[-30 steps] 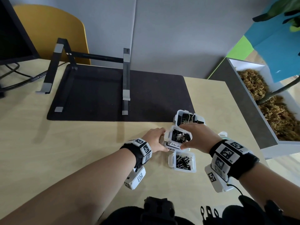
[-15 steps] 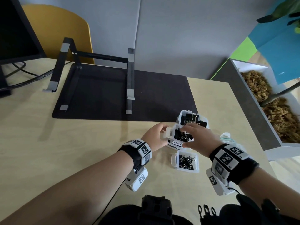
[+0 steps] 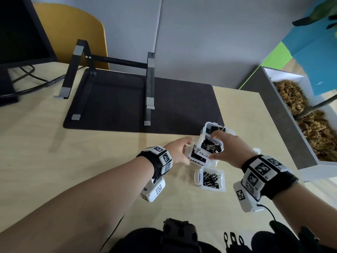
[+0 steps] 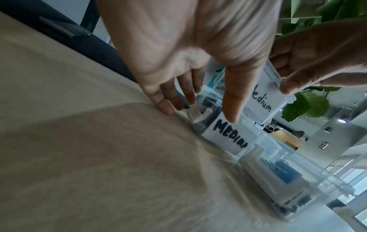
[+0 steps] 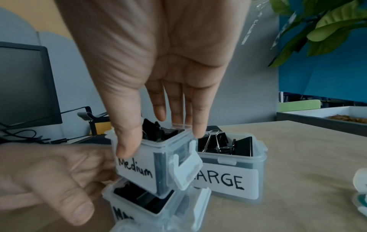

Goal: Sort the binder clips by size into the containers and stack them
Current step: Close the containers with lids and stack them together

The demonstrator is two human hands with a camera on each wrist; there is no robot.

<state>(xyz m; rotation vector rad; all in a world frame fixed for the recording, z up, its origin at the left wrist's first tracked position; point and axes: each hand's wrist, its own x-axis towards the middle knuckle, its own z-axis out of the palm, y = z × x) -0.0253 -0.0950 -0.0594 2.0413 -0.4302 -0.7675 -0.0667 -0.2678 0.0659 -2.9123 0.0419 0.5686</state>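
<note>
My right hand pinches a clear container labelled "Medium", thumb on its label and fingers on the far rim. It hangs tilted, its bottom corner in the mouth of a second "MEDIUM" container on the table. My left hand holds that lower container from the left, between thumb and fingers. Both hold black binder clips. Behind them stands the "LARGE" container with big clips. A small open container of little clips lies nearer to me.
A black laptop stand on a dark mat fills the far middle of the table. A monitor and cables are at the far left. A planter box borders the right edge. Loose lids lie by my right wrist.
My right hand has lifted and tilted the upper medium container over the lower one. My left hand has stayed at the lower container's left side.
</note>
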